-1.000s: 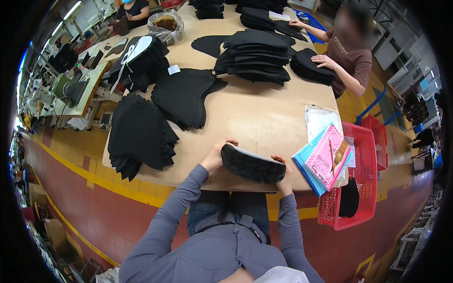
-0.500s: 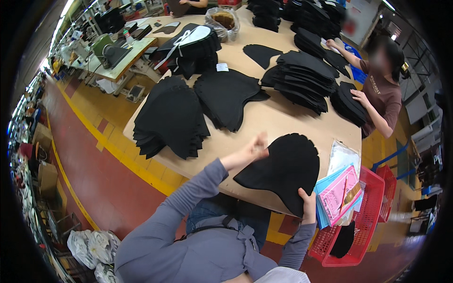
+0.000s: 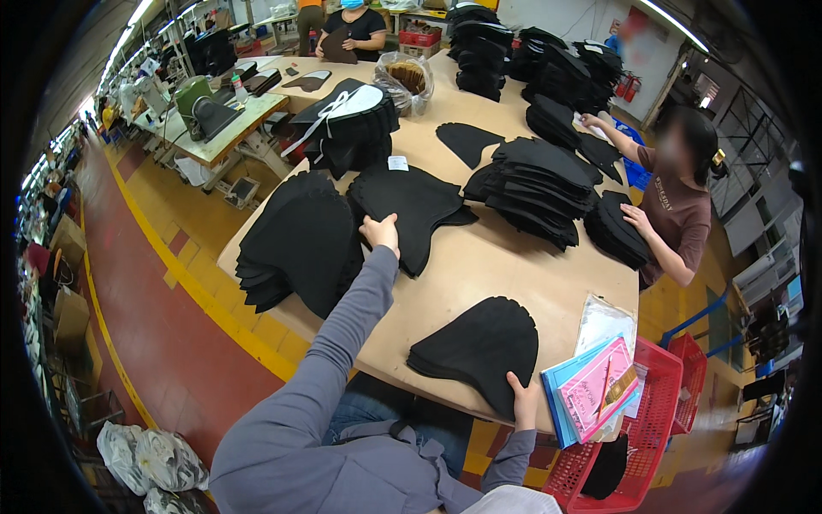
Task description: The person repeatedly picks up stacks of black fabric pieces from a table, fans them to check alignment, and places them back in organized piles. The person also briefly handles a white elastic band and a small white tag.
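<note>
My right hand (image 3: 523, 403) pinches the narrow end of a small stack of black curved cut pieces (image 3: 479, 347) at the table's near edge, thumb on top. Stretched forward, my left hand (image 3: 382, 231) is closed at the edges of two larger piles. On its left lies a fanned pile of black cut pieces (image 3: 295, 236), whose top piece sits askew toward me. Beyond it is the middle pile of black pieces (image 3: 409, 201), with a small white label (image 3: 397, 163) on top. What the left fingertips grip is partly hidden, but it looks like a black cut piece.
The tan table (image 3: 445, 283) bears more black stacks (image 3: 539, 184) and a tied bundle (image 3: 351, 120). At the right, pink and blue papers (image 3: 595, 390) overhang a red basket (image 3: 642, 437). A co-worker (image 3: 676, 197) handles pieces at the right edge. A sewing machine (image 3: 201, 107) stands far left.
My left hand has moved from above the near stack forward and left to the larger piles. The left pile's top piece has shifted toward me. My right hand keeps its hold; the view has tilted up.
</note>
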Tool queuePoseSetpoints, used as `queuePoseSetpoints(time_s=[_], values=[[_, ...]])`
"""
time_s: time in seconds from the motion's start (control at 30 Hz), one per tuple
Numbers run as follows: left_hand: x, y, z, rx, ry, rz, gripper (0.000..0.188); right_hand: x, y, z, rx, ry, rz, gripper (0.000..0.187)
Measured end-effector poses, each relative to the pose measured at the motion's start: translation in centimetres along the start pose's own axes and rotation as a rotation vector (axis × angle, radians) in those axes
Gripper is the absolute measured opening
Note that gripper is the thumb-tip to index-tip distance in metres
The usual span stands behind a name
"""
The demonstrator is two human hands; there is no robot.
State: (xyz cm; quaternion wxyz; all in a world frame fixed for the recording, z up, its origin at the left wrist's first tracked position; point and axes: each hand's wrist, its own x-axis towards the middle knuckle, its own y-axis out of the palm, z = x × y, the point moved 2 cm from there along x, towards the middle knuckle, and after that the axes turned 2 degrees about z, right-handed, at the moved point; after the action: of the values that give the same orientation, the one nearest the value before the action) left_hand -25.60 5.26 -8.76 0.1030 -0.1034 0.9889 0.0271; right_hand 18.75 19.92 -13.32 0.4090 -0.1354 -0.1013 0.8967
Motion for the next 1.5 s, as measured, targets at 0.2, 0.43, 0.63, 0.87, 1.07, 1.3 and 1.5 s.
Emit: queuePoseSetpoints(time_s=[0.2, 0.43, 0.63, 0.87, 1.07, 1.3, 1.5], values=[[1.6, -0.8, 1.2, 0.117, 0.133, 0.085, 0.073, 0.3, 0.1, -0.3, 0.011, -0.016, 0.004, 0.046], [-3.3, -7.3, 1.6, 0.386, 0.322, 0.282, 0.058, -0.3, 0.4, -0.6, 0.021, -0.03, -0.026, 0.045], [-7.3, -8.0, 3.0, 0.609, 0.747, 0.129, 0.042, -0.5, 0.9, -0.1, 0.085, -0.035, -0.028, 0.044], [-15.3, -8.1, -5.8, 0.369, 0.778, 0.474, 0.019, -2.3, 0.1, 3.9, -0.35, -0.096, -0.354, 0.062], [-20.4, -9.0, -10.7, -0.078, 0.949, 1.2, 0.032, -2.1, 0.6, 12.9, -0.037, -0.688, -0.317, 0.106], [-20.0, -7.2, -3.2, 0.224, 0.58, 1.412, 0.045, -2.1, -1.4, 8.3, 0.106, -0.505, -0.171, 0.09], [-20.1, -5.2, -2.6, 0.127, 0.621, 1.421, 0.049, -1.5, -2.3, 6.3, 0.36, -0.345, -0.217, 0.066]])
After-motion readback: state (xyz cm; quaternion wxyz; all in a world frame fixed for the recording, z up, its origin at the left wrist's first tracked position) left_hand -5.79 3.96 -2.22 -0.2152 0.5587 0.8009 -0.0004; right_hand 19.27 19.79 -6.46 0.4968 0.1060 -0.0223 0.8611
